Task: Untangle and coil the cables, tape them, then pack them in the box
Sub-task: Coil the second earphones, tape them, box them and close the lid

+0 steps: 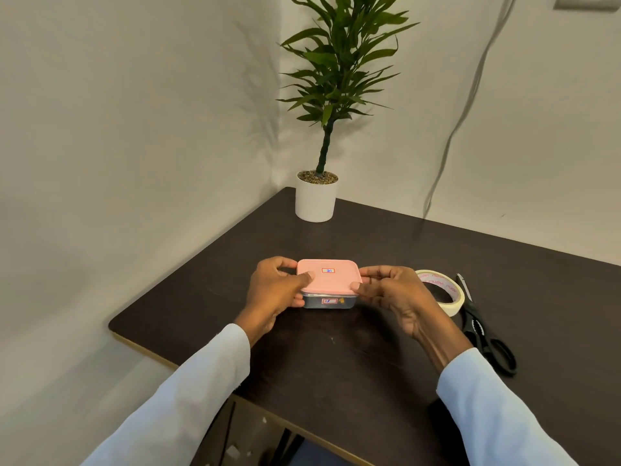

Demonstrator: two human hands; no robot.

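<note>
Both hands, left hand [280, 290] and right hand [389, 290], grip the ends of a small clear plastic box [329, 301] with pink lid [327, 275], thumbs pressing it, mid-desk near the front edge. No loose cables show, so packing looks nearly done; cream tape roll [443, 292] and black scissors [484, 331] lie toward the desk's right edge.

Dark brown table [386, 348], rounded corners, pale edge banding, set into a room corner. Plain off-white walls [134, 129] to left and far right. Potted plant [317, 193], white pot, pebble topping, long green leaves, at far table corner. Grey cable [470, 95] hanging against right wall. Switch plate [588, 1], upper right. Soft, even light.
</note>
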